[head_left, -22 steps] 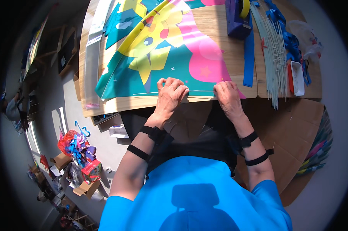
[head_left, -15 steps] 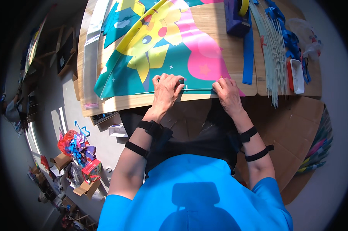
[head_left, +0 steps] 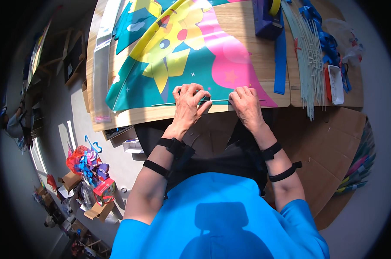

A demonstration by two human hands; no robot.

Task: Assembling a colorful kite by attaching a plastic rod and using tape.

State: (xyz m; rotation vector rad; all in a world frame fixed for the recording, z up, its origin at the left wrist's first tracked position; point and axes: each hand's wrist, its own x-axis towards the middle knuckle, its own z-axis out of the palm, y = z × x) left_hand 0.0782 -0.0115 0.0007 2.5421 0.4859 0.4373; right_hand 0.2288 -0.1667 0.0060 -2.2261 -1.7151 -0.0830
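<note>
Thin pale rod point(head_left: 220, 100), one: lying along the near border of a printed sheet point(head_left: 204, 80) in teal, yellow and pink, close to the near edge of the bench point(head_left: 267, 64). Left hand point(head_left: 187, 105): fingers bent over the rod; whether they pinch it cannot be told. Right hand point(head_left: 248, 108): fingers curled, tips at the rod, firmness of hold unclear. Change: the right hand sits nearer the left than a moment ago, leaving the rod's right end bare beyond it; in effect, a shorter span now lies between the hands. Tape dispenser point(head_left: 267, 22), dark purple: towards the far edge. Blue strip point(head_left: 280, 64): beneath it, pointing nearward. Bundle of pale rods point(head_left: 308, 64): towards the right, overhanging the near edge. Red-and-white tray point(head_left: 335, 86): near right corner.
</note>
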